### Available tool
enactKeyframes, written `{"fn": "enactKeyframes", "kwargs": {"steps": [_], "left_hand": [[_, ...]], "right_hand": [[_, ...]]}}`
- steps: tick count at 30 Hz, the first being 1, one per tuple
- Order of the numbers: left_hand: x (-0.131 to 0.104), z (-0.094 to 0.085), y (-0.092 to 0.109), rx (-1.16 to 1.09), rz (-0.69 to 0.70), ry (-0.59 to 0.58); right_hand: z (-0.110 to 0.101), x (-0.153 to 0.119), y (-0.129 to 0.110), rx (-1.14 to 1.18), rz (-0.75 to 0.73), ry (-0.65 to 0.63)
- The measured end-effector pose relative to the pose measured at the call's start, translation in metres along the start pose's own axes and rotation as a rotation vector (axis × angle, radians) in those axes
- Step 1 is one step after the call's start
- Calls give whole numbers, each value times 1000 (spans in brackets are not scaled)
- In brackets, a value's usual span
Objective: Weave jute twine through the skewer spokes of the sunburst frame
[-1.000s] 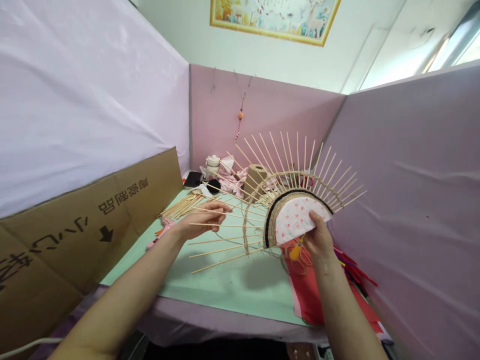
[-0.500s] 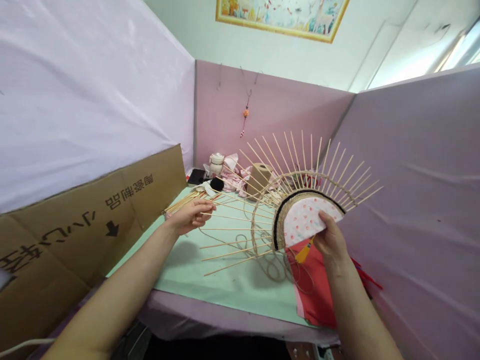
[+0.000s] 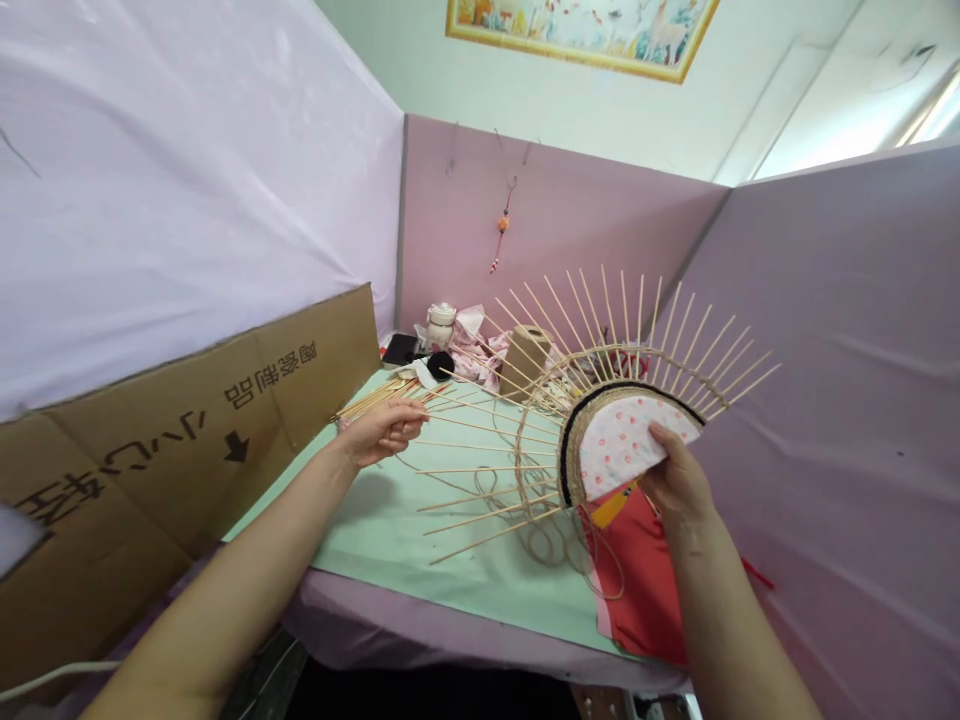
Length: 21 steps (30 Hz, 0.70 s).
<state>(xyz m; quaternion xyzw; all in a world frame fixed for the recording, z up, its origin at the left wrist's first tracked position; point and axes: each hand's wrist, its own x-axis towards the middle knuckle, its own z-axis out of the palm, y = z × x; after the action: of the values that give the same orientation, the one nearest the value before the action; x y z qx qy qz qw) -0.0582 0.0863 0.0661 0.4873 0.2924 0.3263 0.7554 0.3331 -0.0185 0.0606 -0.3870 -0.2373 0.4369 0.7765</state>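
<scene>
My right hand (image 3: pixel 679 475) grips a half-round fan (image 3: pixel 630 445) by its lower right edge, thumb on the white face with red dots. Black and tan bands edge this face, and thin wooden sticks spread out from it. A ring of twine (image 3: pixel 519 450) is woven across the sticks. A yellow tassel (image 3: pixel 611 508) hangs below the fan. My left hand (image 3: pixel 386 430) is closed in a pinch beside the stick tips at the left. A strand of twine trails from beneath it toward loose loops on the table; the fingers hide most of what they hold.
Loose sticks (image 3: pixel 382 395), a black pompom (image 3: pixel 440 367), a white jar (image 3: pixel 441 325), pink cloth (image 3: pixel 476 365) and a brown twine spool (image 3: pixel 525 362) lie at the back. Red fabric (image 3: pixel 637 580) is at the front right. A cardboard panel (image 3: pixel 187 450) stands left; lilac partitions enclose the table (image 3: pixel 420 590).
The view has shifted slightly, so the fan and background appear a little further right. The left hand stays pinched close to the stick tips, and the right hand keeps its hold on the fan.
</scene>
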Motion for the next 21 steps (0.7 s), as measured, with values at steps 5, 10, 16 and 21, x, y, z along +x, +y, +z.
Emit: {"fn": "enactKeyframes", "kwargs": {"steps": [5, 10, 16, 21], "left_hand": [[0, 0, -4, 16, 48, 73], [0, 3, -11, 118, 201, 123], [-3, -1, -20, 270, 269, 152], [-1, -11, -29, 181, 213, 109]], "right_hand": [[-2, 1, -5, -2, 10, -11], [-5, 2, -5, -7, -10, -12], [-4, 2, -5, 12, -8, 18], [-1, 4, -4, 51, -5, -11]]}}
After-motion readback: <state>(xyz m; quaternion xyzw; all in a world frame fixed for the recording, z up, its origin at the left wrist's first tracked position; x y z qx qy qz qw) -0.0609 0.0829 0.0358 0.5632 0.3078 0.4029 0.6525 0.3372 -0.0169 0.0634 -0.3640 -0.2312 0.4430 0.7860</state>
